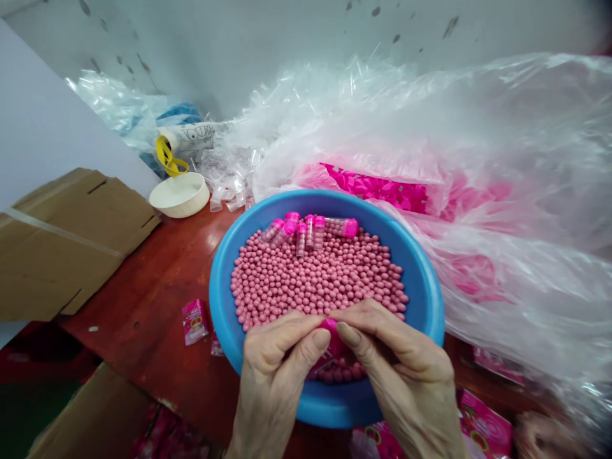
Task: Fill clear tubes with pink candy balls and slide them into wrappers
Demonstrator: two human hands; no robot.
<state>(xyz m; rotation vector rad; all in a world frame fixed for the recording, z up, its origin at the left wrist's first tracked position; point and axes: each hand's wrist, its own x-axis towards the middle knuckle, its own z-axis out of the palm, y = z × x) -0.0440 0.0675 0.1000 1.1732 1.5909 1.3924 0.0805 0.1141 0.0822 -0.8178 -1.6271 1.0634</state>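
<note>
Over a blue basin [424, 299], both hands [280, 363] pinch perhaps a pink tube [331, 333].

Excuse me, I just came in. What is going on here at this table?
A person pinches a small pink item, partly hidden, between the left hand and right hand, above a blue plastic basin full of small pink balls. Several clear tubes with pink caps lie on the balls. Behind the basin, a large clear plastic bag holds loose pink pieces.

cardboard box [71, 248] | white plastic bowl [180, 195] | yellow strap [167, 156] | clear plastic sheeting [478, 127] | red tabletop [143, 331]
</note>
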